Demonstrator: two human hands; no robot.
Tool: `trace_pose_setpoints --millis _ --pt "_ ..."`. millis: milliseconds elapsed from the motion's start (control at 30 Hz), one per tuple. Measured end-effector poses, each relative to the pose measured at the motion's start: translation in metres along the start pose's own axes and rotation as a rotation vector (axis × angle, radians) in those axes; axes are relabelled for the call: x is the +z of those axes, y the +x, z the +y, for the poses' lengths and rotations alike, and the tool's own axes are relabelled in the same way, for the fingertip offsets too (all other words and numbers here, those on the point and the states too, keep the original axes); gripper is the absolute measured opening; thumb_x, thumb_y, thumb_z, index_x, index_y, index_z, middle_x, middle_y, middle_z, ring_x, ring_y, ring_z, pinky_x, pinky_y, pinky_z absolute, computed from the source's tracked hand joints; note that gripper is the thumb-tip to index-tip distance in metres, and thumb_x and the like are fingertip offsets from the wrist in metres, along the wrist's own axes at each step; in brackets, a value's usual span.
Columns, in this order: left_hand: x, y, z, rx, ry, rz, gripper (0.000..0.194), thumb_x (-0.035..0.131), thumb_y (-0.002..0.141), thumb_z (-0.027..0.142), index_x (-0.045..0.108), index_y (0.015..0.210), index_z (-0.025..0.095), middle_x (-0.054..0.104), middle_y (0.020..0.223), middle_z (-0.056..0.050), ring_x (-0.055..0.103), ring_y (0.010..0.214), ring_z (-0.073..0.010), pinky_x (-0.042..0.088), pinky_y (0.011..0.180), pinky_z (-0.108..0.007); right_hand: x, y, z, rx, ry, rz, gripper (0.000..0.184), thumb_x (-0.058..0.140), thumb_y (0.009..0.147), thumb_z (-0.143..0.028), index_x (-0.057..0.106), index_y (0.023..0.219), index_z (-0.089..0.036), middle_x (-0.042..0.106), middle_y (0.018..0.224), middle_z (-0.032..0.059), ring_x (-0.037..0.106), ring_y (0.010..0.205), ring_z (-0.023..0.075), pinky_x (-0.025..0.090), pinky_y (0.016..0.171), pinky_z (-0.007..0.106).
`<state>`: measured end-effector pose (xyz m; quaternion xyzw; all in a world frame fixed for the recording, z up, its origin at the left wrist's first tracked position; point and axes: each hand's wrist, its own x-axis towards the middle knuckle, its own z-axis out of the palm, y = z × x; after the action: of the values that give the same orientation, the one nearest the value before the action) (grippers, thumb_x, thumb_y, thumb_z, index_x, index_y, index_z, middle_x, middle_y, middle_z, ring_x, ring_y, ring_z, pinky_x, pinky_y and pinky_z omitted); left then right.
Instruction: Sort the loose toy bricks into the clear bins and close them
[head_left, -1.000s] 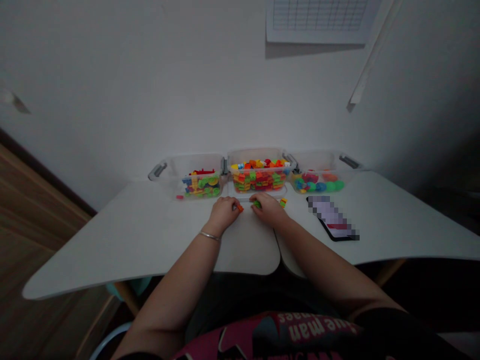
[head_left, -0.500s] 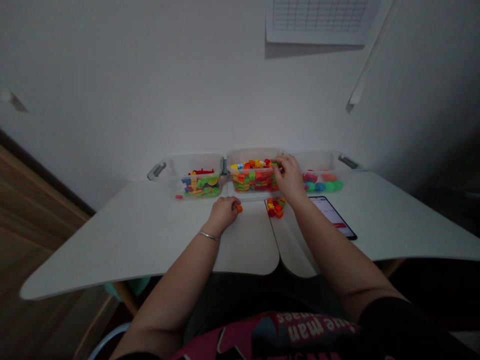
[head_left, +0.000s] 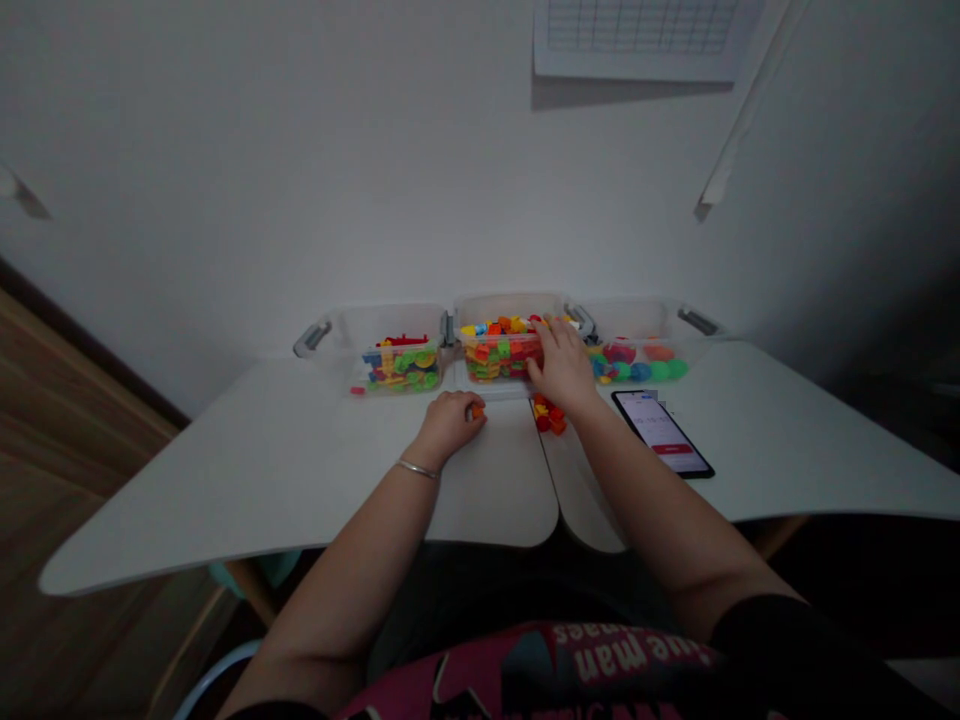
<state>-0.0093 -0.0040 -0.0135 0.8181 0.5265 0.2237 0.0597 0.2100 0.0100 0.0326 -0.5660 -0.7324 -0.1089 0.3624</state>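
Note:
My left hand (head_left: 448, 420) rests on the white table with its fingers closed around a small orange building block (head_left: 478, 411). My right hand (head_left: 561, 362) is at the front right of the middle clear bin (head_left: 517, 306). Its fingers are stretched and apart over the rim, near the bin's colourful blocks (head_left: 499, 348); nothing shows in its grip. Just below that hand, a small pile of red, orange and yellow blocks (head_left: 549, 416) lies on the table, partly covered by the hand.
The left clear bin (head_left: 390, 320) holds mixed plastic pieces; a small red piece (head_left: 358, 391) lies before it. The right bin (head_left: 634, 315) contains round coloured pieces. A lit phone (head_left: 664, 435) lies on the right of the table (head_left: 285, 480). A wall stands behind the bins.
My right hand left the left hand's side, letting go of a green block, and reached the middle bin, then shifted slightly left along its rim. More blocks show on the table. My left hand stayed put.

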Motion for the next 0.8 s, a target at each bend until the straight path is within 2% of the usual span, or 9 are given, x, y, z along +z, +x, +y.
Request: trace_pose_setpoints --millis 200,300,400,567,700,800 --pt "0.000 0.000 -0.002 0.015 0.002 -0.008 0.020 0.066 0.080 0.020 0.072 0.099 0.018 0.072 0.088 -0.006 0.064 0.086 -0.0230 0.049 0.084 -0.034 0.002 -0.002 0.000 0.000 -0.010 -0.011 0.070 0.058 0.082 -0.019 0.038 0.148 -0.011 0.031 0.158 0.0182 0.022 0.148 0.0365 0.030 0.116 0.057" --pt "0.002 0.001 -0.004 -0.007 -0.077 0.021 0.022 0.066 0.080 0.020 0.070 0.102 0.017 0.072 0.088 -0.007 0.064 0.084 -0.0219 0.050 0.081 -0.033 -0.002 -0.001 0.001 0.003 0.016 -0.038 0.069 0.058 0.082 -0.020 0.039 0.148 -0.013 0.031 0.159 0.0165 0.021 0.149 0.0355 0.029 0.117 0.056" --pt "0.005 0.002 -0.006 -0.026 -0.214 0.078 0.025 0.067 0.080 0.022 0.067 0.105 0.016 0.071 0.090 -0.007 0.064 0.082 -0.0203 0.050 0.077 -0.032 -0.008 -0.001 0.000 0.004 0.068 -0.048 0.063 0.056 0.083 -0.018 0.044 0.145 -0.015 0.036 0.156 0.0156 0.027 0.147 0.0335 0.030 0.117 0.055" --pt "0.010 0.005 -0.007 -0.003 -0.380 0.191 0.033 0.069 0.079 0.023 0.062 0.111 0.017 0.069 0.097 -0.006 0.064 0.085 -0.0186 0.051 0.079 -0.031 -0.010 -0.013 -0.014 -0.072 0.207 0.063 0.051 0.052 0.085 -0.017 0.051 0.136 -0.019 0.045 0.149 0.0135 0.041 0.139 0.0285 0.035 0.115 0.050" --pt "0.012 0.007 -0.007 0.052 -0.393 0.225 0.038 0.071 0.077 0.022 0.060 0.114 0.017 0.068 0.097 -0.005 0.063 0.089 -0.0187 0.051 0.083 -0.032 0.004 -0.031 -0.028 -0.131 0.361 0.128 0.036 0.051 0.085 -0.017 0.058 0.120 -0.018 0.058 0.131 0.0149 0.050 0.129 0.0264 0.040 0.112 0.048" --pt "0.011 0.007 -0.008 0.104 -0.391 0.220 0.039 0.070 0.077 0.020 0.061 0.115 0.018 0.069 0.101 -0.005 0.064 0.091 -0.0188 0.051 0.085 -0.032 0.020 -0.045 -0.036 -0.087 0.492 0.047 0.032 0.053 0.083 -0.017 0.058 0.114 -0.019 0.060 0.124 0.0147 0.055 0.121 0.0262 0.048 0.103 0.046"
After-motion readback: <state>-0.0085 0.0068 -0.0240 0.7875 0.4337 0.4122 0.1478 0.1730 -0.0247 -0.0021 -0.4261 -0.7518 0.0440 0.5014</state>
